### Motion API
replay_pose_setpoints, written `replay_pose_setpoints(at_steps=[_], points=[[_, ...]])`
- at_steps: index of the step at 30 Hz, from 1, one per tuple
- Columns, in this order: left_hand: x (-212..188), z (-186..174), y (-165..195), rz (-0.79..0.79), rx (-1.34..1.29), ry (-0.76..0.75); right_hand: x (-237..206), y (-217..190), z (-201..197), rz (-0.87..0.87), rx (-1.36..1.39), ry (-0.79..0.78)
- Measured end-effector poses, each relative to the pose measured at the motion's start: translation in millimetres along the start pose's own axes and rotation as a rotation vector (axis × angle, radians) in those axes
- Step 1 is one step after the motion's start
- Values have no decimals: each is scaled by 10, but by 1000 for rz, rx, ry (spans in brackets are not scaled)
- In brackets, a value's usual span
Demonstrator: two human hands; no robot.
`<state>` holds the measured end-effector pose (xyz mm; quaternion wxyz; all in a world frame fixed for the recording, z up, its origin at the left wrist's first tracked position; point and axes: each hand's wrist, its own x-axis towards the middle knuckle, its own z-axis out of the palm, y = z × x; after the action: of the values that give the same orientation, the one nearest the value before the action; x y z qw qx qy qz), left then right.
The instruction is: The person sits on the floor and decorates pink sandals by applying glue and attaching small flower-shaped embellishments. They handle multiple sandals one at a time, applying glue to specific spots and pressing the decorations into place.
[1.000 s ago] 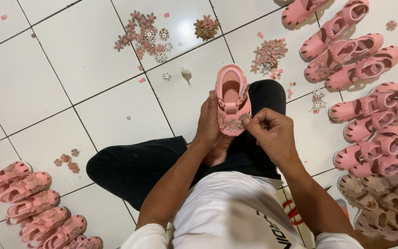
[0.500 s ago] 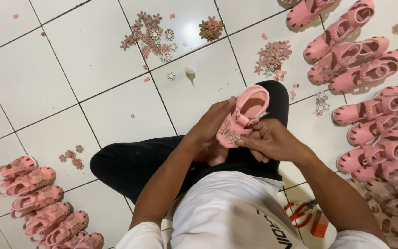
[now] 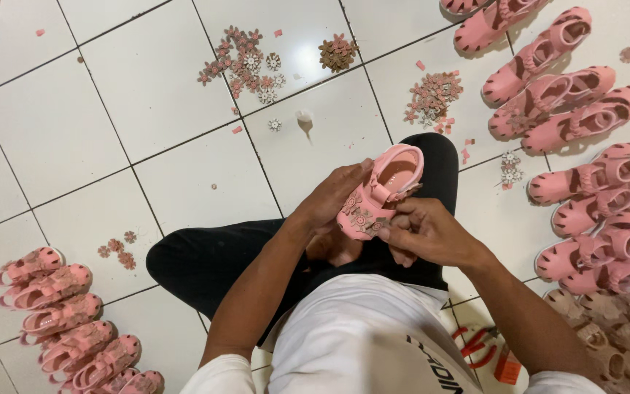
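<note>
I sit cross-legged on a white tiled floor and hold a small pink child's sandal (image 3: 382,191) over my lap. My left hand (image 3: 335,197) grips its side from the left, fingers wrapped under it. My right hand (image 3: 424,232) pinches the toe end, where small flower decorations sit. The sandal lies tilted, heel pointing up and to the right. Piles of small flower ornaments (image 3: 244,60) lie on the tiles ahead of me.
A long row of pink sandals (image 3: 576,124) runs down the right side, with beige sandals (image 3: 621,328) lower right. Another group of pink sandals (image 3: 63,321) lies lower left. More flower ornaments (image 3: 432,95) and a small white bottle (image 3: 304,119) lie ahead. Red-handled pliers (image 3: 475,346) rest beside my right hip.
The sandal has turned from upright, heel away from me, to tilted on its side toward the right. My right hand has shifted to the toe end.
</note>
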<state>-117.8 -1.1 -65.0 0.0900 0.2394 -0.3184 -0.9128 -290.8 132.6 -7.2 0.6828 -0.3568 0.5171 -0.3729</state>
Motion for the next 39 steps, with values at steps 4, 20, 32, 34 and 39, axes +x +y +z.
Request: replay_pose_setpoints(at_steps=[4, 20, 32, 34, 39], points=[[10, -20, -57, 19, 42, 10, 16, 117, 50, 32, -70, 90], [-232, -209, -276, -38, -378, -47, 235, 341, 137, -33, -64, 56], [-361, -288, -181, 353, -448, 74, 302, 113, 422, -311, -265, 315], [-356, -281, -150, 442, -371, 144, 319, 124, 546, -352, -307, 315], [-333, -261, -177, 493, -400, 202, 350, 277, 699, -360, -353, 363]])
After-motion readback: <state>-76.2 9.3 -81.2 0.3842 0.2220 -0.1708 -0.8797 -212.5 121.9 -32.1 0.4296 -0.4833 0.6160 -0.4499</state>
